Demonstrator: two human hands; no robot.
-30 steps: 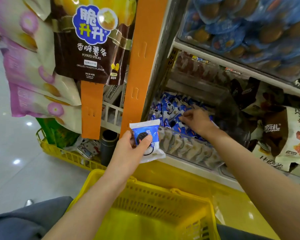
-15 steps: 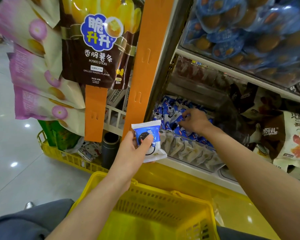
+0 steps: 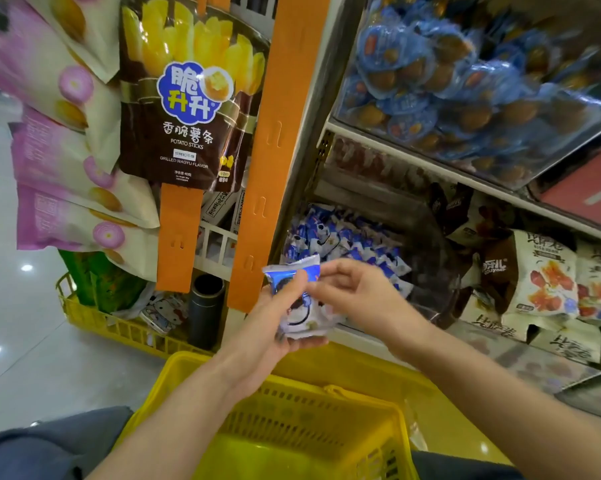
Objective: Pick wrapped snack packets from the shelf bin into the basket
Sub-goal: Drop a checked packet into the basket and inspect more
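Closest is the yellow basket [image 3: 326,393]. Just above its far rim the left hand [image 3: 274,330] grips blue-and-white snack packets [image 3: 302,306], and the right hand [image 3: 357,296] pinches their top edge. Beyond the basket, the shelf bin [image 3: 344,233] holds more.

Yellow basket [image 3: 184,363] lies open-topped below — orange strip [image 3: 274,150] borders the blue packets [image 3: 344,237] on their left.

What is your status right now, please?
Left hand grips packets over basket. Right hand pinches them too. Drop path looks clear.
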